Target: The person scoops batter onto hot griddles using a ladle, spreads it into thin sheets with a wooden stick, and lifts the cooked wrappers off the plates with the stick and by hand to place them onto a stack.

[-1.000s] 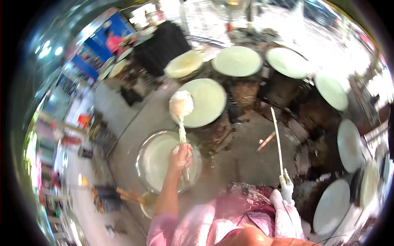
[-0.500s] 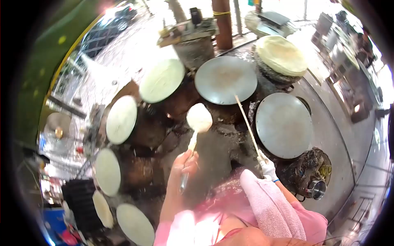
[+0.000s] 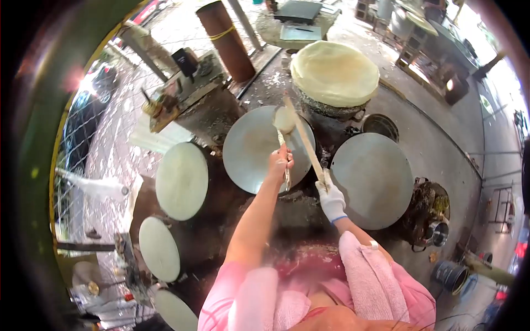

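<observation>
My bare left hand [image 3: 281,161] is closed around the handle of a ladle [image 3: 284,120], whose round bowl is pale with what looks like batter. The ladle is over the far part of a round grey griddle [image 3: 248,146]; I cannot tell whether it touches. My right hand [image 3: 330,199], in a white glove, grips a long, flat wooden stick [image 3: 304,135]. That stick slants up and left across the griddle's right edge, its tip close to the ladle. Right of the gloved hand lies a second grey griddle [image 3: 372,179] with a bare surface.
A stack of thin pale flatbreads [image 3: 334,71] sits on a round stand beyond the griddles. Pale round sheets [image 3: 182,181] cover further griddles along the left. A metal pot [image 3: 436,234] is at right. A rusty pipe [image 3: 225,41] stands at the back.
My left hand has carried the ladle forward, from short of the griddle to over it. The stick has come closer to the ladle. The view has turned right.
</observation>
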The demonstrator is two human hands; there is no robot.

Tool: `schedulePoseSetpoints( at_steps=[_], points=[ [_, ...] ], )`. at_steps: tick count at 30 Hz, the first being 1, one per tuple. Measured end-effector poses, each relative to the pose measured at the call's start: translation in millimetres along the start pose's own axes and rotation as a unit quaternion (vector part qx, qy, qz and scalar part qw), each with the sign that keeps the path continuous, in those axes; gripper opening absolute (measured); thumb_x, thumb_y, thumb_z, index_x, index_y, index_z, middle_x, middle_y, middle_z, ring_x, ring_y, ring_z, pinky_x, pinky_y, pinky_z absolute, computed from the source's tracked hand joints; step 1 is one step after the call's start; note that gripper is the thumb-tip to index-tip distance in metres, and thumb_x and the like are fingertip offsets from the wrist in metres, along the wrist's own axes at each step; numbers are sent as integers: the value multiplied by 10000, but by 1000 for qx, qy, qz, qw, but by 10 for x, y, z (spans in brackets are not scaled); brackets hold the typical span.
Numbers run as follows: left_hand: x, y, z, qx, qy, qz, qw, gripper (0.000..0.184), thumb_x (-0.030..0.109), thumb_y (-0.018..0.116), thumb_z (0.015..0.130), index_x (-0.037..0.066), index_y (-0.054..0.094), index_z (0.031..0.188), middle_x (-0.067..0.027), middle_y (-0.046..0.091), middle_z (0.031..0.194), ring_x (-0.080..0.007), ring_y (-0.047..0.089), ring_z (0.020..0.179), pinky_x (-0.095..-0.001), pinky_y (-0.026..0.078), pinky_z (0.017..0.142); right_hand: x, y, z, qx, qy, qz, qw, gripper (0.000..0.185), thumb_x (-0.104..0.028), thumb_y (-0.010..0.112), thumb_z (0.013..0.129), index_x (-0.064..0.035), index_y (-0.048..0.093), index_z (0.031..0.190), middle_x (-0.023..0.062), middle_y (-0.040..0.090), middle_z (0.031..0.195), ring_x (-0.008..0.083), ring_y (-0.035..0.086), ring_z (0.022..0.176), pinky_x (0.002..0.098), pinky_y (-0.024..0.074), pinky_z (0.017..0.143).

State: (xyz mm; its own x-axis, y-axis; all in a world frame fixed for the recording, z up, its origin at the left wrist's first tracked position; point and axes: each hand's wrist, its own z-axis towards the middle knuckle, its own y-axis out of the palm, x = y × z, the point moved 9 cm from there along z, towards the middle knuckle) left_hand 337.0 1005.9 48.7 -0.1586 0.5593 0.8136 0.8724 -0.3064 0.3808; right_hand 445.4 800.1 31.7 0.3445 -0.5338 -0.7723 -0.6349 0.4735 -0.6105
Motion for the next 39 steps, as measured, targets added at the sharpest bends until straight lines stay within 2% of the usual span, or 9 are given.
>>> schedulePoseSetpoints(
  at_steps=[5,9,16,22,27,30,32,34,39],
  points=[
    [-194,-564,470,19,43,214,976,338,311,601,937,-24,561,920,-100,581,757,-197,543,548,-328,438,519,32,322,-60,-39,123,-106,986,582,-422,527,963,-228,369,1488,229,675,942,409,649,839,495,488,731],
    [552,-892,189,77,226,449,861,388,256,604,929,-74,560,1127,-259,660,955,-420,621,937,-444,468,835,-184,907,-160,-11,186,187,965,534,-436,568,953,-170,507,1412,95,638,768,174,606,637,352,489,633],
    [1552,-1728,-131,85,368,402,834,286,208,598,948,-33,570,1100,-160,639,877,-251,610,773,-361,493,714,-673,639,-37,71,107,-58,990,462,-383,607,942,-191,553,1359,140,705,901,252,670,765,362,515,725],
    [1287,-2267,-204,15,121,354,927,211,188,586,965,5,504,899,-29,518,699,-112,458,618,-286,418,576,-762,1350,-106,-135,269,333,893,408,-333,639,941,-164,625,1312,-33,532,674,52,436,561,219,369,520],
    [1221,-2579,-657,70,41,197,977,147,194,552,991,80,503,912,34,429,612,-54,385,430,-211,300,357,-477,696,261,39,20,103,994,456,-309,660,931,-74,594,1316,42,721,974,104,603,792,269,504,768],
    [1293,-2623,-919,106,13,173,979,136,187,549,987,74,506,924,28,435,614,-57,386,431,-217,311,358,-260,719,363,-87,139,137,977,465,-301,645,948,-57,575,1337,22,697,995,78,573,811,235,486,750],
    [1250,-2670,-1018,123,-8,165,979,109,176,553,972,84,505,939,25,446,629,-53,389,441,-217,317,373,-312,1178,474,-120,45,249,960,471,-290,647,947,-41,570,1340,3,666,928,77,559,787,231,475,707],
    [1211,-2716,-1099,130,7,163,978,115,176,548,973,76,508,931,28,438,621,-51,383,429,-217,303,359,-779,1142,240,-208,231,240,920,455,-280,662,935,-35,596,1313,-16,615,834,76,539,774,264,468,695],
    [1199,-2767,-1296,179,6,150,972,117,168,545,971,71,505,918,28,439,619,-50,380,423,-214,302,352,-458,475,733,-33,-34,173,984,494,-320,648,948,-46,560,1349,-34,642,889,59,531,753,245,485,718]
  ],
)
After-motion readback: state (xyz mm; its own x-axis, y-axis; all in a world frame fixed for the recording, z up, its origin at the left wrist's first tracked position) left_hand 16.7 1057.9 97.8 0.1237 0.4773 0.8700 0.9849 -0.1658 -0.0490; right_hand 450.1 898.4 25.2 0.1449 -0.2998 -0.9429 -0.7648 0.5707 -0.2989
